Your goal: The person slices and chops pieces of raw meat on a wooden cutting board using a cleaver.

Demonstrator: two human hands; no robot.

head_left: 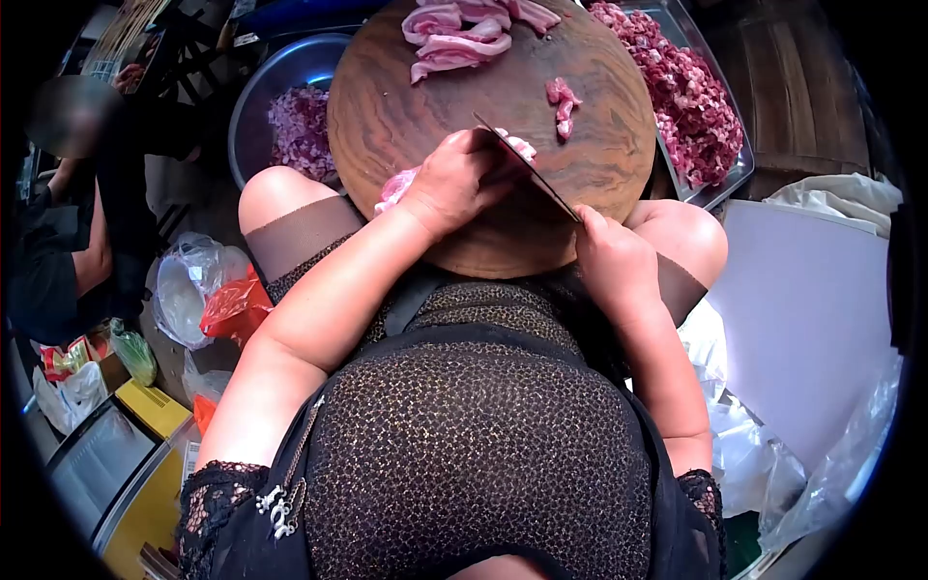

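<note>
A round wooden chopping block (406, 126) stands between my knees. My right hand (619, 256) grips the handle end of a cleaver (541, 179), its blade seen almost edge-on and slanting up to the left. On the block, my left hand (452, 184) has its fingers curled down close beside the blade, pressing on a strip of raw pork (396, 188) whose end sticks out to the left. Just past the blade lies a pale cut piece (520, 145). Farther right are small meat pieces (563, 106). Several fatty pork strips (464, 34) lie at the block's far edge.
Left of the block, a metal bowl (253, 106) holds chopped meat (302, 126). To the right, a metal tray (739, 169) is heaped with meat chunks (686, 97). Plastic bags (188, 290) lie at the left, and a pale panel (797, 309) stands at right. Another person's arm (94, 242) shows at far left.
</note>
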